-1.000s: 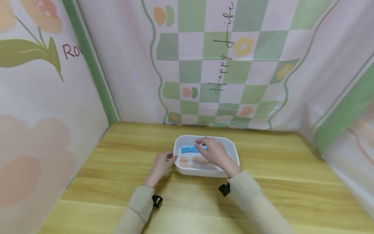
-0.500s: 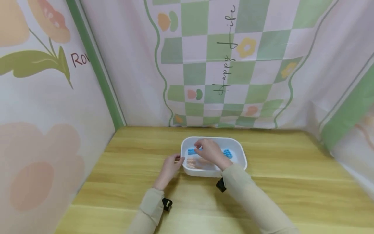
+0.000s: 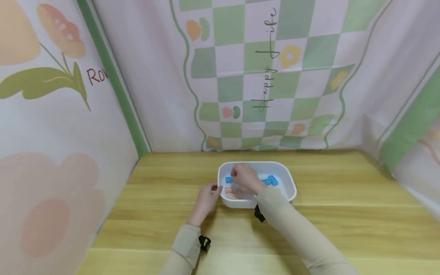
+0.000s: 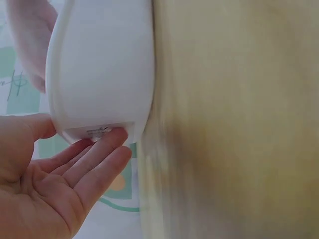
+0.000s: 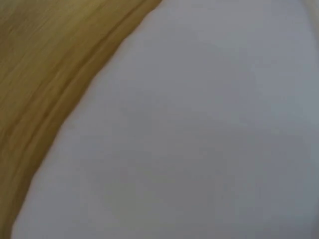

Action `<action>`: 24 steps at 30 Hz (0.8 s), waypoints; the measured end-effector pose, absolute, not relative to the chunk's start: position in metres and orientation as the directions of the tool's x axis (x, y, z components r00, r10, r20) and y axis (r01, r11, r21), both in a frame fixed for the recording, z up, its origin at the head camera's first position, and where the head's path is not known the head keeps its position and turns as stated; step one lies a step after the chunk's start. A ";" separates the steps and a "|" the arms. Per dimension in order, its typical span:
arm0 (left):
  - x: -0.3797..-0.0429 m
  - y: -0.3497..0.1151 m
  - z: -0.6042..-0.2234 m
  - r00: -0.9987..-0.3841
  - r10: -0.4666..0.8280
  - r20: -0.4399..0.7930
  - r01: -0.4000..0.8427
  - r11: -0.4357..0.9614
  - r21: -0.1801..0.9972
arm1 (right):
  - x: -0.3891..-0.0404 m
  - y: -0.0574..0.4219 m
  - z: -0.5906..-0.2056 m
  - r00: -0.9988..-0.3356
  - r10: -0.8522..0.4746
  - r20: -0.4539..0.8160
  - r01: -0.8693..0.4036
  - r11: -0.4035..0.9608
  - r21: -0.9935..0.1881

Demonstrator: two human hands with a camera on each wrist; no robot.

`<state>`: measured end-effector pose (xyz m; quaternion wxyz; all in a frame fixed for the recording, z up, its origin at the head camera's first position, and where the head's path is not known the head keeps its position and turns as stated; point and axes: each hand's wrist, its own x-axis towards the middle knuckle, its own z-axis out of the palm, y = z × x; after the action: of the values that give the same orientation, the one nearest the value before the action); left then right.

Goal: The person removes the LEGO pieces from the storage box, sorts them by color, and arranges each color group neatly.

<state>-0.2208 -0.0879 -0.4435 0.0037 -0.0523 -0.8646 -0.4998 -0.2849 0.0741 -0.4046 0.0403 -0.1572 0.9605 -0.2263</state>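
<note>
A white plastic tub (image 3: 290, 187) stands on the wooden table. My left hand (image 3: 207, 200) holds its left end, thumb at the rim and fingers against the outer wall; the left wrist view shows this hand (image 4: 65, 174) close up. Over the inside of the tub, my right hand (image 3: 246, 178) has bent fingers pointing down beside a small blue bumpy piece (image 3: 228, 179). Whether its fingertips pinch anything is hidden. Right of this hand lies another blue bumpy piece (image 3: 272, 180), like toy bricks. Peach bumpy pieces (image 3: 230, 193) lie near the tub's front wall.
The tabletop (image 3: 154, 183) is wood-grained. A green-and-white checked curtain (image 3: 254, 84) hangs behind it, and a flower-print cloth (image 3: 51, 160) stands on the left. In the right wrist view the tub's outer wall (image 5: 174, 124) fills most of the picture.
The right hand has lowered over the left part of the tub, its fingers drawing closer together. The left hand keeps its place on the tub. The whole view has shifted a little.
</note>
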 end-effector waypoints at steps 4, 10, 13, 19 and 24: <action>-0.221 -0.084 -0.445 -0.995 0.088 0.055 0.091 0.493 0.865 | -0.289 0.078 -0.411 -0.956 -0.294 -0.023 -0.254 0.861 -0.440; -0.221 -0.083 -0.443 -0.994 0.090 0.057 0.094 0.497 0.862 | -0.294 0.078 -0.415 -0.946 -0.325 -0.014 -0.291 0.865 -0.409; -0.222 -0.084 -0.443 -0.994 0.093 0.063 0.102 0.507 0.856 | -0.295 0.076 -0.417 -0.939 -0.344 -0.033 -0.301 0.863 -0.405; -0.220 -0.086 -0.441 -0.994 0.088 0.063 0.100 0.507 0.856 | -0.297 0.070 -0.421 -0.930 -0.365 -0.042 -0.333 0.887 -0.320; -0.220 -0.087 -0.441 -0.994 0.087 0.064 0.100 0.513 0.853 | -0.297 0.065 -0.423 -0.935 -0.352 -0.055 -0.327 0.910 -0.255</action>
<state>-0.2204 -0.0874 -0.4412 0.0067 -0.0536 -0.8697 -0.4906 -0.2971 0.0655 -0.4228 0.0499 -0.1739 0.9759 -0.1218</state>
